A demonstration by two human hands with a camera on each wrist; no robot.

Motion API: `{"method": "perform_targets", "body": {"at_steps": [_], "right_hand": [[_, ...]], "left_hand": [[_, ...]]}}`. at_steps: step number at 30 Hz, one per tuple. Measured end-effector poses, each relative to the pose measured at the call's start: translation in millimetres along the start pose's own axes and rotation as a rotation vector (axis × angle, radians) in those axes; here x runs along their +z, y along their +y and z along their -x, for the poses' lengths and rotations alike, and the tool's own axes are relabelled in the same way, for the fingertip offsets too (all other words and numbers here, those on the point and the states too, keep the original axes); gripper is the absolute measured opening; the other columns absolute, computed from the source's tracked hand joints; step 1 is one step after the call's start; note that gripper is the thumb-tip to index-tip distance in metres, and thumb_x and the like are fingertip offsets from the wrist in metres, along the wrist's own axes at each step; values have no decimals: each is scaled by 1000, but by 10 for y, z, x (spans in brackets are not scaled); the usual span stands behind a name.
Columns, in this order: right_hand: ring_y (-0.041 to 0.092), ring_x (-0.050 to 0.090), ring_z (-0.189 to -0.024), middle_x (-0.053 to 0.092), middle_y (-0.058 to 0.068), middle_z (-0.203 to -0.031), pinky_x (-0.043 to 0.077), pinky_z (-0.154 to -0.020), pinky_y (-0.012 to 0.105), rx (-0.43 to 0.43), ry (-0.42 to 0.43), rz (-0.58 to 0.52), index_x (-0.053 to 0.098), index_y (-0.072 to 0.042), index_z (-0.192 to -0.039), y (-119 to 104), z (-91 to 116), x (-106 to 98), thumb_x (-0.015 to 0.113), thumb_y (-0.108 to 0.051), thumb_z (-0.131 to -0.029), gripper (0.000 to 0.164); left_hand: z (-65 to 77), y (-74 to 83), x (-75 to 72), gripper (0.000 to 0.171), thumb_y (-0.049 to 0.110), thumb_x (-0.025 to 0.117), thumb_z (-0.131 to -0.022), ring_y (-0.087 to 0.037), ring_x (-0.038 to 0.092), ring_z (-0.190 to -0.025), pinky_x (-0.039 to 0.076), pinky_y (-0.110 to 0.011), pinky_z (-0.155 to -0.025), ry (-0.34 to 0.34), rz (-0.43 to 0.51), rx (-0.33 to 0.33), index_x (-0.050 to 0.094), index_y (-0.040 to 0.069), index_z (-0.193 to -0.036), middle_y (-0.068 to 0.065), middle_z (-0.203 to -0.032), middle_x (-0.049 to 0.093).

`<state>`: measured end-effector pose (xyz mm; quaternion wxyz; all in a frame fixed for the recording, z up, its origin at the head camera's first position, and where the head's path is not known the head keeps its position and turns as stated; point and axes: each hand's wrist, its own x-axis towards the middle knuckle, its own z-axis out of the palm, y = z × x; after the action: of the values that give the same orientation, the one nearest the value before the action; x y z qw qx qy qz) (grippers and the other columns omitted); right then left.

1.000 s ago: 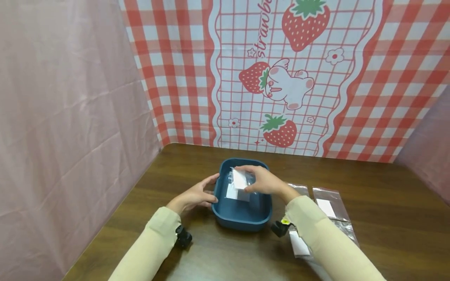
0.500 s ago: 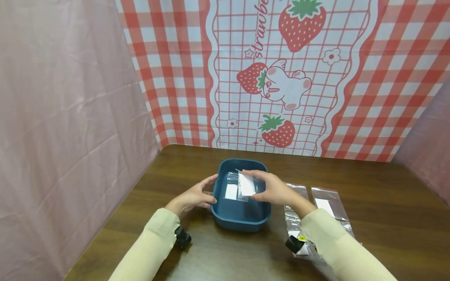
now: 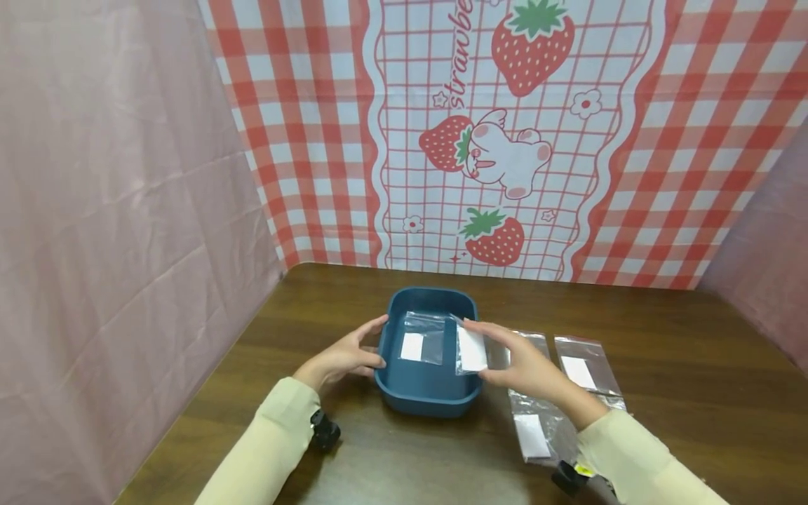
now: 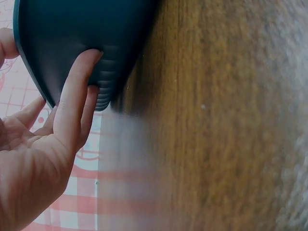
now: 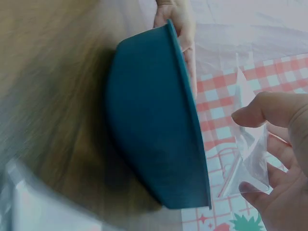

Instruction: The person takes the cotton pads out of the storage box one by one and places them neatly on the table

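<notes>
A blue rectangular bin (image 3: 429, 407) stands on the table. My left hand (image 3: 343, 356) touches its left side, with fairly straight fingers (image 4: 72, 101) against the outer wall in the left wrist view. Between thumb and fingers, my right hand (image 3: 529, 366) pinches a clear plastic zip bag (image 3: 470, 348) with a white panel, held over the bin's right rim. That bag (image 5: 252, 156) hangs above and apart from the rim in the right wrist view. A second clear bag (image 3: 429, 339) with a white panel lies flat inside the bin.
Several more clear bags with white panels lie right of the bin, including a near bag (image 3: 532, 436) and a far bag (image 3: 579, 372). The brown table (image 3: 366, 463) ends at a strawberry-print checked cloth (image 3: 435, 210) behind and a pink curtain (image 3: 139, 245) at left.
My right hand has moved the pinched bag right, from over the bin's middle to its right rim. The bag inside the bin is now uncovered. My left hand stays at the bin's side.
</notes>
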<state>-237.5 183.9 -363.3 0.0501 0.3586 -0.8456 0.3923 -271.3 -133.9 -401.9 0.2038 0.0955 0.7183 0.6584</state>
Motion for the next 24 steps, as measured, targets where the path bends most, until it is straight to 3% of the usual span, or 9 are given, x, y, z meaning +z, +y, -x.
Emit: {"method": "perform_targets", "body": {"at_steps": [7, 11, 16, 24], "right_hand": [[32, 40, -125, 48, 5, -136, 42, -92, 50, -14, 54, 79, 49, -11, -135, 83, 266, -71, 76, 6, -68, 75], [21, 43, -123, 50, 5, -135, 49, -80, 33, -15, 73, 107, 49, -12, -135, 126, 441, -121, 76, 7, -67, 76], [5, 41, -121, 51, 5, -133, 42, -81, 19, -36, 96, 135, 50, -13, -134, 201, 649, -196, 76, 7, -65, 76], [0, 36, -124, 49, 6, -135, 36, -87, 11, -44, 114, 154, 48, -9, -135, 312, 939, -399, 77, 8, -65, 77]], "left_hand": [[-6, -20, 1, 88, -11, 63, -74, -35, 51, -108, 55, -39, -69, 3, 8, 4, 25, 18, -148, -16, -145, 24], [0, -11, 2, 88, -11, 62, -75, -36, 51, -110, 54, -40, -70, 7, 3, -4, 25, 19, -148, -15, -145, 24], [-4, -23, -10, 88, -10, 64, -75, -35, 51, -110, 54, -41, -71, 1, -6, -5, 25, 19, -148, -15, -146, 24], [-14, -36, -16, 88, -9, 64, -75, -36, 50, -112, 54, -42, -73, -9, -1, 4, 25, 19, -148, -15, -147, 22]]}}
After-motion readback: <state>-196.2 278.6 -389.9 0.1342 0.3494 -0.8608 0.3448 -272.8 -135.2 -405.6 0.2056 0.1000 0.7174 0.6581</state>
